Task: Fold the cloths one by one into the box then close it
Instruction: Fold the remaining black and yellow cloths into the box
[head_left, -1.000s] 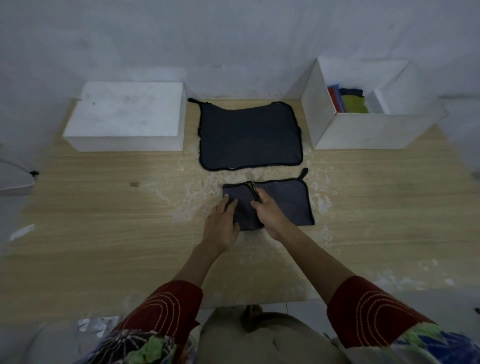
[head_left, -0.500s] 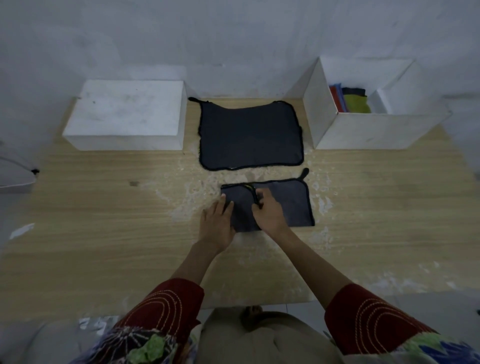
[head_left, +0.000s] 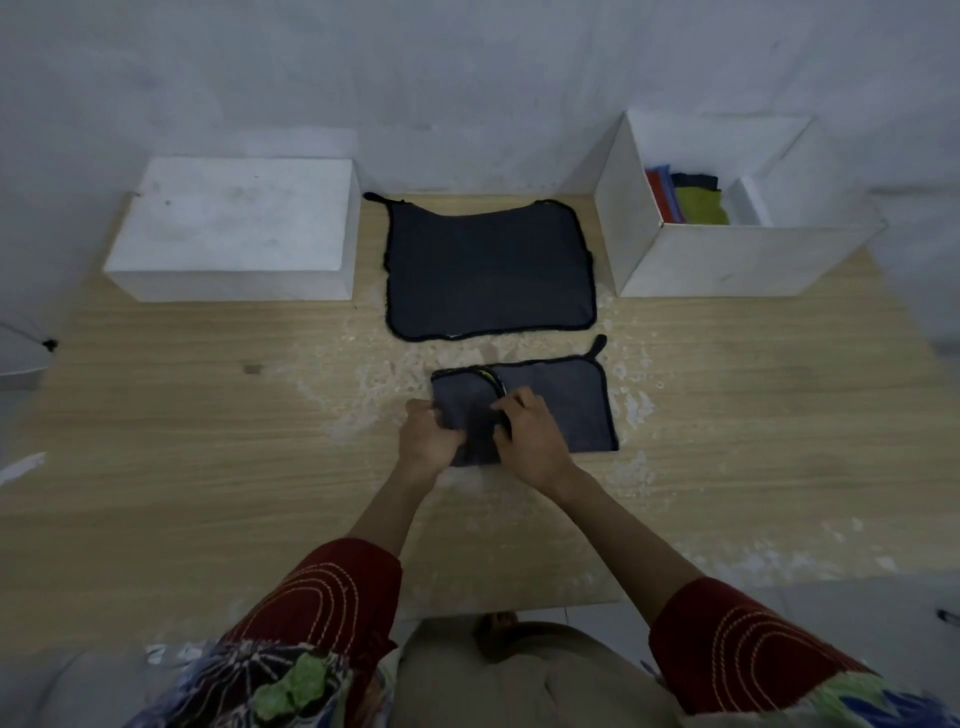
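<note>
Plain room: scuffed wooden table against white wall.

Two dark cloths are counted (flat cloth, partly folded cloth), two white boxes (closed box, open box) and two hands (left hand, right hand).

Wooden table, light grain, with whitish scuffed patches about its middle and towards the right front. One small dark mark lies left of centre. A white closed block stands at the far left, near the pale wall. A white scrap lies at the left edge.
</note>
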